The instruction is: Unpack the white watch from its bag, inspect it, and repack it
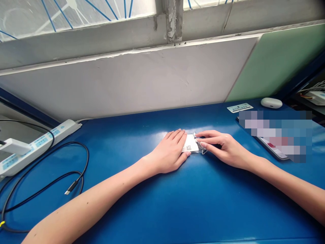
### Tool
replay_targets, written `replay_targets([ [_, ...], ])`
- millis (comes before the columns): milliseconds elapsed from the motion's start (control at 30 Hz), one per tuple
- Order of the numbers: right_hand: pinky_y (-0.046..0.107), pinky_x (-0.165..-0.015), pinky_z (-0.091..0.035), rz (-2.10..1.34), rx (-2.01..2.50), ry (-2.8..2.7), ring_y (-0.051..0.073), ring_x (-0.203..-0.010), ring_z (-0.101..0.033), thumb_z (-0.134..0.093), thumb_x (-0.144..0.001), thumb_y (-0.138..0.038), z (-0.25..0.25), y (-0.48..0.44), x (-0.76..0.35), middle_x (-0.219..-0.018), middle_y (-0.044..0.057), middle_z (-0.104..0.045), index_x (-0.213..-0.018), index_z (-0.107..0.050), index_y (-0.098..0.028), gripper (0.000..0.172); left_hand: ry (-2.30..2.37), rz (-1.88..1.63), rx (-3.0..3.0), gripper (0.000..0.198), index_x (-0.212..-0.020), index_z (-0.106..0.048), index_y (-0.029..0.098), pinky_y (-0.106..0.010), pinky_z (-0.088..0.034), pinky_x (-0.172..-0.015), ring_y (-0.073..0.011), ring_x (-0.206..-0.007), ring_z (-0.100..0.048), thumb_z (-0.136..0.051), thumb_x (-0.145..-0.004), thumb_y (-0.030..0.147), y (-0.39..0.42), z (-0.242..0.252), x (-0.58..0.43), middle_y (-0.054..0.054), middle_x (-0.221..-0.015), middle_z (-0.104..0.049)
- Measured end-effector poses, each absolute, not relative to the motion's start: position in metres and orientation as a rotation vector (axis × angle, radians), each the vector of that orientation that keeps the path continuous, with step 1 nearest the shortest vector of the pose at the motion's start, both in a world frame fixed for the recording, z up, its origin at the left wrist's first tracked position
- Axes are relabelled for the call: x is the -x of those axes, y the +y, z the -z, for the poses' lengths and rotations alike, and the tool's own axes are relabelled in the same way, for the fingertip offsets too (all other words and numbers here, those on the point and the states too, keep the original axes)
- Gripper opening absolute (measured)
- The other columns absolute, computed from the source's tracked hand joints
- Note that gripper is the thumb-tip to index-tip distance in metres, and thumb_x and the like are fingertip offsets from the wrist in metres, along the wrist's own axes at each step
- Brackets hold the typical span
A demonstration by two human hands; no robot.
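A small clear plastic packet lies on the blue tabletop, with a white card in it. The card bears a printed square code near its lower edge. My left hand rests flat over the packet's left part, fingers stretched out and thumb along the near edge. At the right end, my right hand has its thumb and fingertips closed on the packet's edge. Something silvery and a short ball chain show beneath those fingertips; their exact shape is partly hidden.
On the left stand a white power strip with a plugged-in white adapter and a looped black cable. To the right lie a partly blurred phone, a printed card and a white earbud case. A wall panel borders the back.
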State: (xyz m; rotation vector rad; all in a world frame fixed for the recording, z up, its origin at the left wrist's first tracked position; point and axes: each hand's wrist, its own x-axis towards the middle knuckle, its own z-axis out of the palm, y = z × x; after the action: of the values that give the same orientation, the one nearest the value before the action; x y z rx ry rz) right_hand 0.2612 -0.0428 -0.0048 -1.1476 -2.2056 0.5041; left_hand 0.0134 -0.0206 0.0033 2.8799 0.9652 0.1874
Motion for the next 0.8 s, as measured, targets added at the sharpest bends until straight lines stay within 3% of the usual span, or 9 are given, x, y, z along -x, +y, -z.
replay_targets([
  [133, 0.042, -0.096, -0.058, -0.459, 1.136, -2.207, 0.028, -0.113, -0.069, -0.052, -0.099, -0.032, 0.007, -0.045, -0.260, -0.122, 0.009, -0.073, -0.102, -0.078, -0.024, 0.028, 0.969, -0.197, -2.881, 0.061, -0.148, -0.035, 0.003, -0.048, -0.028, -0.119, -0.0358, -0.146, -0.036, -0.035, -0.104, 0.045, -0.021, -0.002, -0.012, -0.024, -0.155, -0.040],
  [333, 0.045, -0.102, -0.056, -0.348, 1.090, -2.267, 0.028, -0.123, -0.063, -0.045, -0.101, -0.026, 0.010, -0.050, -0.255, -0.131, 0.014, -0.067, -0.125, -0.067, -0.017, 0.034, 0.966, -0.202, -2.879, 0.059, -0.147, -0.037, 0.004, -0.047, -0.028, -0.119, -0.0352, -0.146, -0.037, -0.034, -0.104, 0.045, -0.021, -0.003, -0.013, -0.023, -0.155, -0.041],
  [533, 0.053, -0.113, -0.045, -0.273, 1.082, -2.408, 0.032, -0.144, -0.041, -0.047, -0.101, -0.029, 0.011, -0.058, -0.249, -0.147, 0.017, -0.056, -0.140, -0.054, -0.015, 0.042, 0.971, -0.155, -2.861, 0.061, -0.149, -0.035, 0.002, -0.048, -0.027, -0.120, -0.0356, -0.147, -0.033, -0.032, -0.105, 0.045, -0.021, -0.004, -0.014, -0.024, -0.156, -0.038],
  [800, 0.053, -0.114, -0.044, -0.197, 1.028, -2.435, 0.035, -0.146, -0.037, -0.054, -0.098, -0.029, 0.010, -0.059, -0.246, -0.150, 0.022, -0.051, -0.143, -0.051, -0.010, 0.049, 1.001, -0.103, -2.830, 0.060, -0.151, -0.033, 0.004, -0.048, -0.026, -0.121, -0.0335, -0.150, -0.029, -0.031, -0.106, 0.043, -0.022, -0.005, -0.016, -0.023, -0.158, -0.035],
])
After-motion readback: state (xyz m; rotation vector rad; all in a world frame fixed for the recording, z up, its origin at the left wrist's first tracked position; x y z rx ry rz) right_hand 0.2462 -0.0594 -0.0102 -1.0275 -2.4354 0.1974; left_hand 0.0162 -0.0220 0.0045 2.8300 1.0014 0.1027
